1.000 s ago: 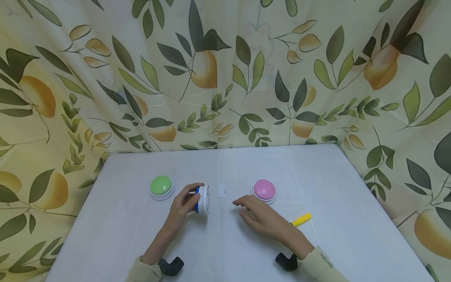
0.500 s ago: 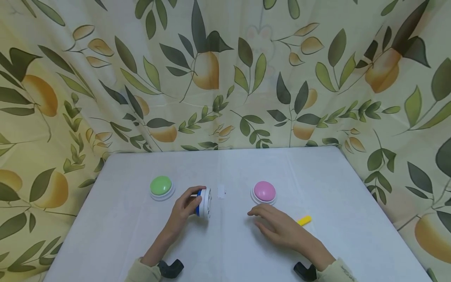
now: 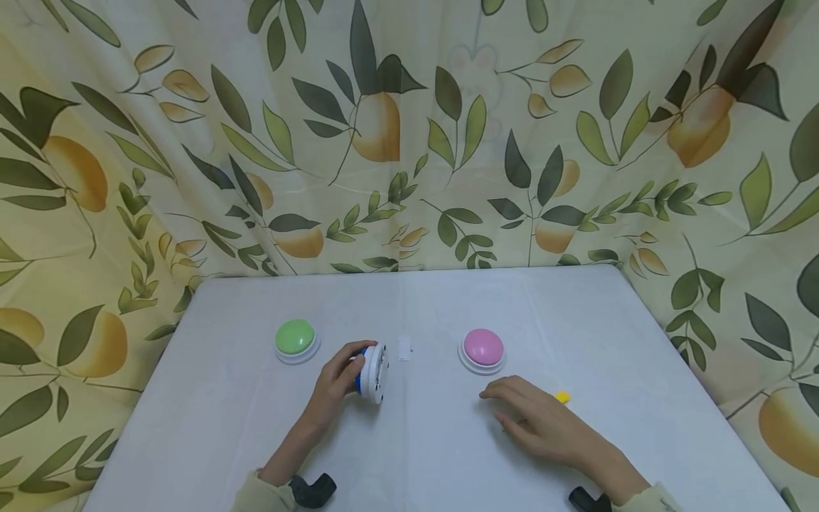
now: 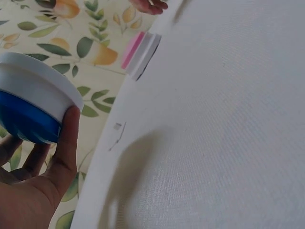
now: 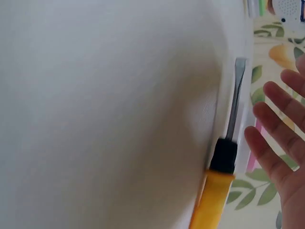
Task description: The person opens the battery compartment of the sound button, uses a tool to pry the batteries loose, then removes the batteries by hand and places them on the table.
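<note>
My left hand [image 3: 335, 377] grips a blue push button with a white base [image 3: 374, 373], tipped on its side above the table. Its underside faces right; in the right wrist view that base [image 5: 288, 12] shows a patch of small holes. The thumb presses the white rim in the left wrist view, with the blue dome [image 4: 28, 117] below it. My right hand [image 3: 537, 419] is empty, fingers loosely extended, over a flathead screwdriver [image 5: 212, 200] lying on the table. Only the end of its yellow handle [image 3: 563, 397] shows past the hand in the head view.
A green button [image 3: 295, 338] stands at the left and a pink button [image 3: 483, 347] right of centre, both dome up. A small white piece [image 3: 405, 348] lies between them. Behind the white table [image 3: 409, 299] hangs a leaf-patterned curtain [image 3: 409, 142].
My right hand has moved right and towards me, from near the middle to over the screwdriver. The left hand still holds the blue button, its underside turned slightly more towards me.
</note>
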### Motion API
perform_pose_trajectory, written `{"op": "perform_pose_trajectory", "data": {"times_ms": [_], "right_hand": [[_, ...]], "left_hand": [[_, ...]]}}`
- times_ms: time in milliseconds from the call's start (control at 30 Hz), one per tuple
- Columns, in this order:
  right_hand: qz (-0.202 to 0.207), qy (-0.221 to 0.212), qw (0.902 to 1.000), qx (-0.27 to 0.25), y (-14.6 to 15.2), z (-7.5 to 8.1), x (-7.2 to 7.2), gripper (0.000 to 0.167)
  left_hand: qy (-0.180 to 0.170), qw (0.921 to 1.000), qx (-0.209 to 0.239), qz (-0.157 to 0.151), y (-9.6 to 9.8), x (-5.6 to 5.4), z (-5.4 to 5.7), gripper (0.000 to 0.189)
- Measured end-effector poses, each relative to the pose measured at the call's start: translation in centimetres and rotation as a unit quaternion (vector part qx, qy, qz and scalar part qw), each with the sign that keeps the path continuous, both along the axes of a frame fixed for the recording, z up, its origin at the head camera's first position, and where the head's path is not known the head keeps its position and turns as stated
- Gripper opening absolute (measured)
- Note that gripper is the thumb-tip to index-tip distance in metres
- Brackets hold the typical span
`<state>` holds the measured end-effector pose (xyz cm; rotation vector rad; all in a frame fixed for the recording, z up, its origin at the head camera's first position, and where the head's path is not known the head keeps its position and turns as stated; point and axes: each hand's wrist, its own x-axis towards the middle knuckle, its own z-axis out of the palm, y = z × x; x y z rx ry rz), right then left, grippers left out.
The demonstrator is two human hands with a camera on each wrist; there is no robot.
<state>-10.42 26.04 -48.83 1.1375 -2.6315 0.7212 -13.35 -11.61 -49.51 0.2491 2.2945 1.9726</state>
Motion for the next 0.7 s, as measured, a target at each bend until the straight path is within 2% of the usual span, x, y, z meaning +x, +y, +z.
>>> {"op": "perform_pose_trajectory", "data": {"times_ms": [133,400,700], "right_hand": [[-0.012,0.012,0.9999,0.002,1.0,-0.2,0.2,0.043],[-0.037,0.044,0.9972,0.047,3.1,-0.6,0.6,0.045],[-0.082,0.034,0.9898,0.111,4.7,-0.6,0.8,0.044]], "left_hand": [[-0.005,1.0,0.006,-0.001,0.0,0.1,0.0,0.038],[-0.027,0.9995,0.016,0.001,0.1,0.1,0.1,0.039],[-0.031,0.9993,0.019,0.004,0.3,0.2,0.0,0.041]]}}
